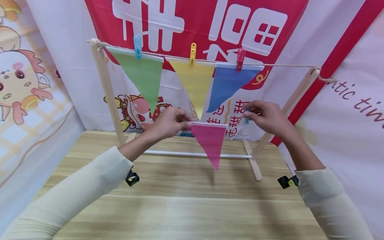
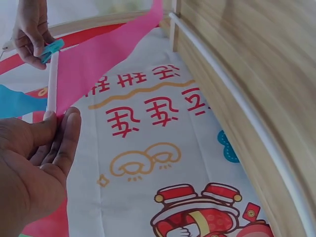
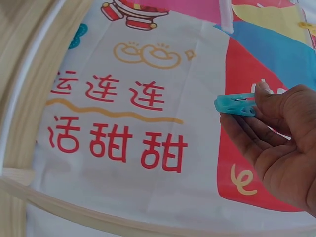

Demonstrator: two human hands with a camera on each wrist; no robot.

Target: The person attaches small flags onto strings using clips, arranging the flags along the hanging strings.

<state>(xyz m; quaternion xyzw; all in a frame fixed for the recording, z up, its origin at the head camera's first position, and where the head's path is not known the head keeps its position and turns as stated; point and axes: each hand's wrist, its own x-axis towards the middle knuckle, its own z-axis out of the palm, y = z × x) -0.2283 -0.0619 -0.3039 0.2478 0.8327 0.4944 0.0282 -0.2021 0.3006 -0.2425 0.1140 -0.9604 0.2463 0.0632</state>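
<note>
A pink triangular flag (image 1: pixel 211 141) with a white top edge hangs from my left hand (image 1: pixel 171 122), which pinches its upper left corner between thumb and fingers. To the right, apart from the flag, my right hand (image 1: pixel 265 116) holds a teal clothespin (image 3: pixel 236 104) between thumb and fingers. Above them a string (image 1: pixel 283 65) carries a green flag (image 1: pixel 143 75), a yellow flag (image 1: pixel 195 78) and a blue flag (image 1: pixel 229 81). A blue clothespin (image 1: pixel 137 46), a yellow clothespin (image 1: pixel 192 54) and a red clothespin (image 1: pixel 240 59) grip these flags at the string.
The string runs between a left wooden post (image 1: pixel 108 90) and a right wooden post (image 1: pixel 300 88). A white rod (image 1: pixel 192 153) joins the posts low down, over the wooden table (image 1: pixel 180 213). Behind hangs a printed red and white cloth (image 1: pixel 192 20).
</note>
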